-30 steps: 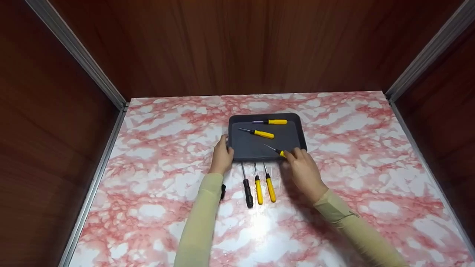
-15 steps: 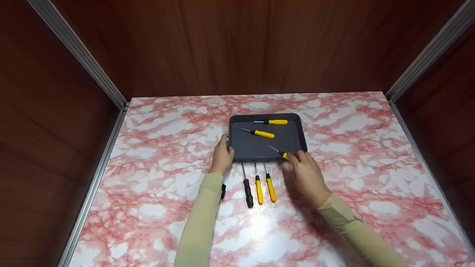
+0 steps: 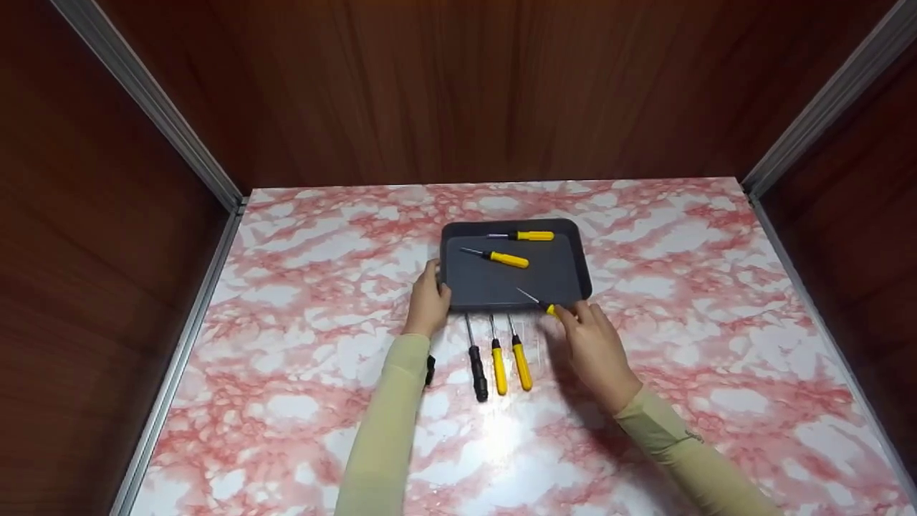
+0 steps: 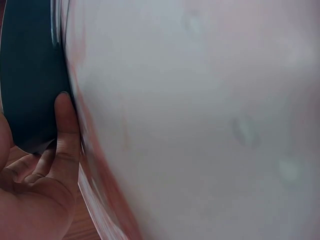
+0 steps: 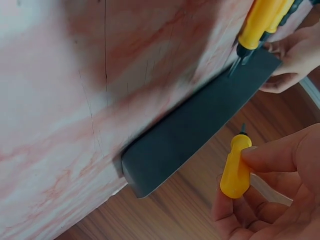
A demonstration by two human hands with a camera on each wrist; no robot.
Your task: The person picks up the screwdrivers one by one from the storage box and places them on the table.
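My left hand (image 3: 428, 304) holds the left side of a dark grey tray (image 3: 473, 287). In the left wrist view its thumb (image 4: 67, 117) lies along the tray's near wall, other fingers around the corner. My right hand (image 3: 596, 351) pinches a small screwdriver (image 5: 235, 167) by its yellow handle, thumb on one side and fingers on the other. The shaft points away from me, over the tray's near right part. Inside the tray lie two more yellow-handled screwdrivers, one (image 3: 536, 236) by the far wall and another (image 3: 510, 260) nearer the middle.
In front of the tray lie a black-handled screwdriver (image 3: 478, 376) and two yellow-handled ones, a left (image 3: 499, 369) and a right (image 3: 522, 365), shafts towards the tray. A small black object (image 3: 430, 370) shows beside the left sleeve. Dark wood-look panels (image 3: 458, 93) surround the pink-and-white marbled table (image 3: 322, 287).
My right hand has drawn back a little towards me and to the right, with the screwdriver in it. The left hand, the tray and the other screwdrivers look unmoved.
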